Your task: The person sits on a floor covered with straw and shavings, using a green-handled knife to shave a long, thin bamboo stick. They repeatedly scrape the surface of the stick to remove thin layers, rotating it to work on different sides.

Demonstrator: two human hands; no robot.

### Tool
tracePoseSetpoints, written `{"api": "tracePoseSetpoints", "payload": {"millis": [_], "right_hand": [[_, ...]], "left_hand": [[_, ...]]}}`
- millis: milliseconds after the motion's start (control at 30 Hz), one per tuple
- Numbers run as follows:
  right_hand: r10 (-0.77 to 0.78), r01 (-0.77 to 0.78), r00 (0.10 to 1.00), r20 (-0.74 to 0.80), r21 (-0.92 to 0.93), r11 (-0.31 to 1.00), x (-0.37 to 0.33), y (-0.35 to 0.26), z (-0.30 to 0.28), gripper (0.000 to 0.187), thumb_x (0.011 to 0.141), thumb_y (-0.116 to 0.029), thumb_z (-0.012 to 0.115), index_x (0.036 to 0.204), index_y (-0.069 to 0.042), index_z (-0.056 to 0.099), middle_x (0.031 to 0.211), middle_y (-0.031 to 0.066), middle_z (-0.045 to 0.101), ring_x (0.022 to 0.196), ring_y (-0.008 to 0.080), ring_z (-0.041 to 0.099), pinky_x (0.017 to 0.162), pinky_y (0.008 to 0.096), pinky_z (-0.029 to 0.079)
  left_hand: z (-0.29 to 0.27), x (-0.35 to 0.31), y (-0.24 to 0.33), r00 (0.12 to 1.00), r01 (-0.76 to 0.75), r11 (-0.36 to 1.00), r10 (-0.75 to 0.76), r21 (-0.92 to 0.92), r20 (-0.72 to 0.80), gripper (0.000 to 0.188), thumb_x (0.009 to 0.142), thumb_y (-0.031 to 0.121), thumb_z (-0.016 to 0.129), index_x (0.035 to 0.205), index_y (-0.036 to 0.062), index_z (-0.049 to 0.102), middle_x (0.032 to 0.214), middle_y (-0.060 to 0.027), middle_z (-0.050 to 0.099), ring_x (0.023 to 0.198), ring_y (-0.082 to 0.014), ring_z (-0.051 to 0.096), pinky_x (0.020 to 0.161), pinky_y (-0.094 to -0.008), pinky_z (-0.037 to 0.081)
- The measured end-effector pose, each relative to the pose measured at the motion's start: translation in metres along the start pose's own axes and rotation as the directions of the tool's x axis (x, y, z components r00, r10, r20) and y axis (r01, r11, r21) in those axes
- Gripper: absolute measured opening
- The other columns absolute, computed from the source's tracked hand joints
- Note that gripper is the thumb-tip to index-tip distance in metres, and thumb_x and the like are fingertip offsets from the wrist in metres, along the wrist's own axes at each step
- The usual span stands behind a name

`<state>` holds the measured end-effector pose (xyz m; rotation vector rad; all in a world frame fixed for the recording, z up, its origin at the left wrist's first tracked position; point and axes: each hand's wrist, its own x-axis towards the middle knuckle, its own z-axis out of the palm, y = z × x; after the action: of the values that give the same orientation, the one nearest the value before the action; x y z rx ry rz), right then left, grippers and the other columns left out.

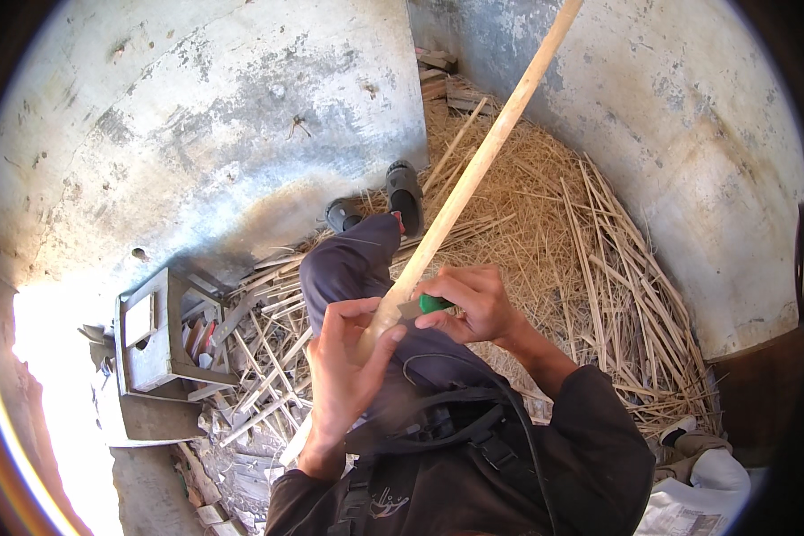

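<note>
A long, pale wooden pole point(473, 174) slants from my lap up past the far right of the floor. My left hand point(341, 371) is wrapped round its near end, thumb on one side and fingers on the other. In my right hand point(473, 308) is a green-handled blade point(433, 304), its short flat metal part resting against the pole just beyond my left hand. Whether it is a knife or a scraper I cannot tell. The pole's nearest tip is partly hidden by my left hand and lies above my dark trousers point(348, 268).
Wood shavings point(527, 232) and many thin sticks point(639, 313) cover the floor. A worn wooden stool-like box point(152, 335) stands at the left, by a bright opening. My shoes point(404, 192) are near the painted wall point(241, 116). White sacking point(697, 491) lies at the lower right.
</note>
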<state>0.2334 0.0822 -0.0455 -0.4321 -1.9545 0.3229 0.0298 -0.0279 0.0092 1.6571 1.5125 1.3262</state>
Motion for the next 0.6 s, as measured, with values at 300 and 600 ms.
{"api": "tracePoseSetpoints", "payload": {"millis": [300,600], "right_hand": [[-0.015,0.015,1.000,0.002,-0.001,1.000,0.0008,-0.0014,-0.0006,0.036,0.093,-0.043,0.086,0.101,-0.009,0.076,0.077,0.0028,0.071,0.061,0.0222,0.071,0.055,0.0345,0.054],[-0.017,0.017,1.000,-0.005,-0.029,0.999,0.0050,-0.0073,-0.0045,0.036,0.091,-0.043,0.087,0.100,-0.009,0.078,0.077,0.0019,0.072,0.062,0.0213,0.071,0.055,0.0343,0.054]], "left_hand": [[0.0037,0.0012,0.0002,0.999,-0.036,0.999,0.037,-0.023,0.035,0.034,0.102,0.005,0.079,0.129,-0.0016,0.060,0.108,-0.0152,0.083,0.097,-0.0123,0.077,0.080,-0.0251,0.057],[0.0050,-0.0023,0.0013,0.998,0.042,0.994,-0.036,-0.104,0.058,0.032,0.103,0.005,0.078,0.128,-0.0051,0.060,0.112,-0.0181,0.081,0.103,-0.0158,0.076,0.086,-0.0279,0.057]]}}
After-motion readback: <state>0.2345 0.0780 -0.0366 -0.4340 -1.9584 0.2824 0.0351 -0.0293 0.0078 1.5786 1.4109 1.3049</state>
